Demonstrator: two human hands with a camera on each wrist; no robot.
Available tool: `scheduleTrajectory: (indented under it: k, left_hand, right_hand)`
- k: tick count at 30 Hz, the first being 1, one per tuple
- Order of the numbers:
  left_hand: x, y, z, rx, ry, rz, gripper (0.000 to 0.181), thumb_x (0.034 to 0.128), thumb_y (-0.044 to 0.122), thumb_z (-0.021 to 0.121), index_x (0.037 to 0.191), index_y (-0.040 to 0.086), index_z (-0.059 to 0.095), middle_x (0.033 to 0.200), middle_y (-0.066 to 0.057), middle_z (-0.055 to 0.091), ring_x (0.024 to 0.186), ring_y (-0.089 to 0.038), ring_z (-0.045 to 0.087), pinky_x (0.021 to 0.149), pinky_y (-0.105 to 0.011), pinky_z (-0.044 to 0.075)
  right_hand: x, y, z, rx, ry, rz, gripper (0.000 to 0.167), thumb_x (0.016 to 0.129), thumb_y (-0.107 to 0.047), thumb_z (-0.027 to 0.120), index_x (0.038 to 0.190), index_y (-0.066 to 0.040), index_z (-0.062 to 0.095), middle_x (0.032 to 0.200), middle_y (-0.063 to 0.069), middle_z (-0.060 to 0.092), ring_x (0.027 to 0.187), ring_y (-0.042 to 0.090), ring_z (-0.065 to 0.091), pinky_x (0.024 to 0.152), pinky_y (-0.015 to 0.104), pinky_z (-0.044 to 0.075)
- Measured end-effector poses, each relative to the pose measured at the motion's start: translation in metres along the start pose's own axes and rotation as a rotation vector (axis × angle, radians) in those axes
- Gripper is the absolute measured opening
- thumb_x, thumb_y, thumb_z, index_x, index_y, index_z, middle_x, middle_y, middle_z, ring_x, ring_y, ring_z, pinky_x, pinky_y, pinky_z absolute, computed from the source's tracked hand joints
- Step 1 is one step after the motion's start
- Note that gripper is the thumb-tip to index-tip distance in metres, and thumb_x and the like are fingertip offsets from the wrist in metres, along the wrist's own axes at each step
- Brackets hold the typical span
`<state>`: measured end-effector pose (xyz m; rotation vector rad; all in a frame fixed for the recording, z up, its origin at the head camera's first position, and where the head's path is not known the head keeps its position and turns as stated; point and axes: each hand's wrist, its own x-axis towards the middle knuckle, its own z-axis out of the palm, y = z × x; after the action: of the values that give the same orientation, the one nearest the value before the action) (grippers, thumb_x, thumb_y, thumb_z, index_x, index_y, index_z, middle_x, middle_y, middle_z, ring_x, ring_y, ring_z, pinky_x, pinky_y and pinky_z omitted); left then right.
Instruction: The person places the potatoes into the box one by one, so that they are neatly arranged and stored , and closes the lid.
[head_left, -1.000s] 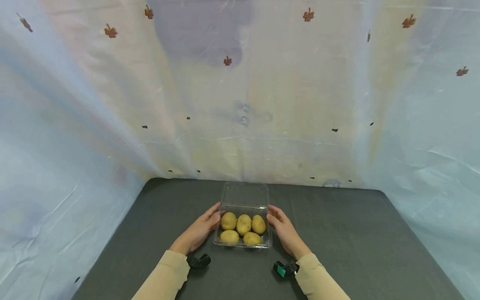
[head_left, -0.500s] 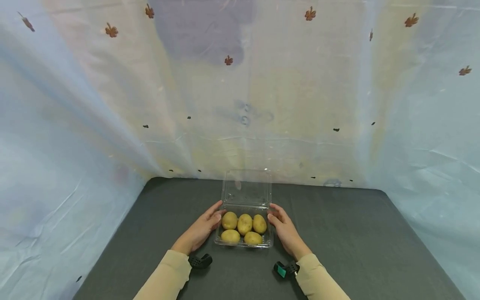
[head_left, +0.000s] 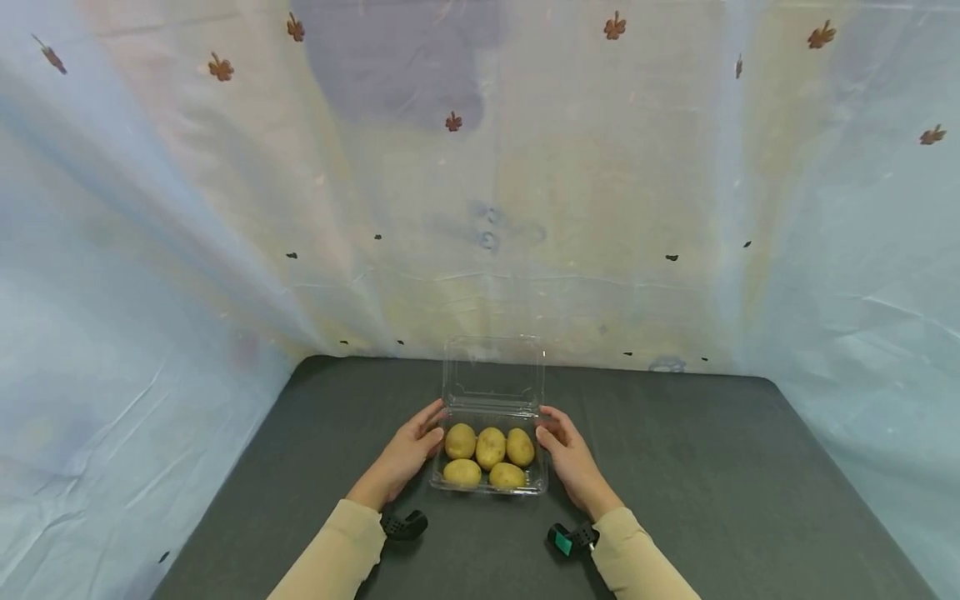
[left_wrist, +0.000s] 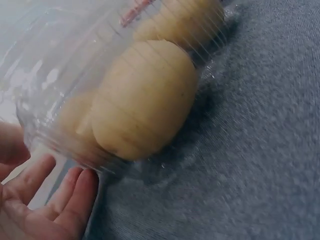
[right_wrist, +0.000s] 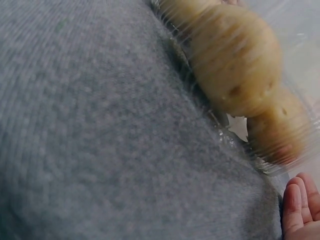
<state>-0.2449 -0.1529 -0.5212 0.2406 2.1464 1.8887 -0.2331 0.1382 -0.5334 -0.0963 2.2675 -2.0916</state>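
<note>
A clear plastic clamshell box [head_left: 489, 490] sits on the dark table with its lid [head_left: 493, 367] standing up at the back. Several yellow potatoes [head_left: 491, 448] lie inside, three behind and two in front. My left hand [head_left: 405, 454] touches the box's left side, thumb near the rim and fingers toward the hinge. On the opposite side, my right hand [head_left: 570, 458] lies against the box the same way. In the left wrist view the fingers [left_wrist: 75, 200] look extended beside the box wall. Straight fingers [right_wrist: 295, 200] show near the box corner in the right wrist view.
The dark grey table [head_left: 675, 483] extends on both sides of the box. A pale patterned sheet [head_left: 585, 208] hangs behind the table and along its sides. Black straps [head_left: 405, 525] circle both wrists below the beige sleeves [head_left: 330, 550].
The lid has risen from leaning low at the back to standing nearly upright. Both hands stay at the box's sides, and the potatoes keep their places.
</note>
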Motion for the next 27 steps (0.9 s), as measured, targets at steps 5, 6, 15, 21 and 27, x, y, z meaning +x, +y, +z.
scheduleTrajectory:
  k: [5, 6, 15, 21, 27]
  left_hand:
    - [0.004, 0.005, 0.0, 0.023, 0.013, 0.062, 0.064, 0.1034, 0.017, 0.049, 0.157, 0.025, 0.015, 0.159, 0.001, 0.02, 0.139, -0.029, 0.033, 0.107, -0.054, 0.033]
    - [0.004, 0.007, 0.0, 0.025, 0.016, 0.073, 0.066, 0.1029, 0.019, 0.05, 0.157, 0.025, 0.013, 0.159, 0.001, 0.019, 0.139, -0.029, 0.033, 0.107, -0.055, 0.033]
    - [0.006, 0.022, 0.002, -0.016, 0.047, 0.085, 0.071, 0.1005, 0.04, 0.051, 0.154, 0.038, 0.006, 0.159, -0.003, 0.015, 0.138, -0.032, 0.033, 0.106, -0.054, 0.035]
    - [0.003, 0.025, 0.005, 0.033, 0.047, 0.095, 0.059, 0.1038, 0.042, 0.042, 0.153, 0.043, 0.01, 0.158, -0.003, 0.016, 0.14, -0.031, 0.03, 0.106, -0.056, 0.034]
    - [-0.005, 0.032, 0.003, 0.051, 0.042, 0.12, 0.052, 0.1048, 0.043, 0.037, 0.152, 0.042, 0.018, 0.157, -0.002, 0.019, 0.139, -0.034, 0.03, 0.104, -0.056, 0.036]
  right_hand:
    - [-0.001, 0.001, -0.002, 0.01, -0.008, -0.011, 0.042, 0.101, -0.025, 0.054, 0.142, -0.024, 0.044, 0.131, 0.011, 0.05, 0.122, 0.027, 0.048, 0.104, 0.051, 0.037]
    - [-0.001, 0.001, -0.002, 0.012, -0.012, -0.013, 0.043, 0.101, -0.025, 0.054, 0.143, -0.024, 0.043, 0.131, 0.012, 0.049, 0.122, 0.027, 0.048, 0.104, 0.051, 0.037]
    - [0.001, 0.004, -0.003, 0.012, -0.013, -0.025, 0.042, 0.101, -0.028, 0.054, 0.142, -0.022, 0.044, 0.135, 0.012, 0.049, 0.125, 0.029, 0.047, 0.105, 0.052, 0.036]
    - [-0.001, 0.001, -0.001, -0.029, 0.001, -0.023, 0.044, 0.101, -0.031, 0.053, 0.143, -0.023, 0.043, 0.135, 0.011, 0.05, 0.122, 0.029, 0.049, 0.102, 0.051, 0.039]
    - [-0.002, -0.016, -0.004, -0.019, 0.008, -0.027, 0.046, 0.103, -0.037, 0.048, 0.146, -0.022, 0.04, 0.139, 0.012, 0.048, 0.123, 0.03, 0.049, 0.1, 0.048, 0.043]
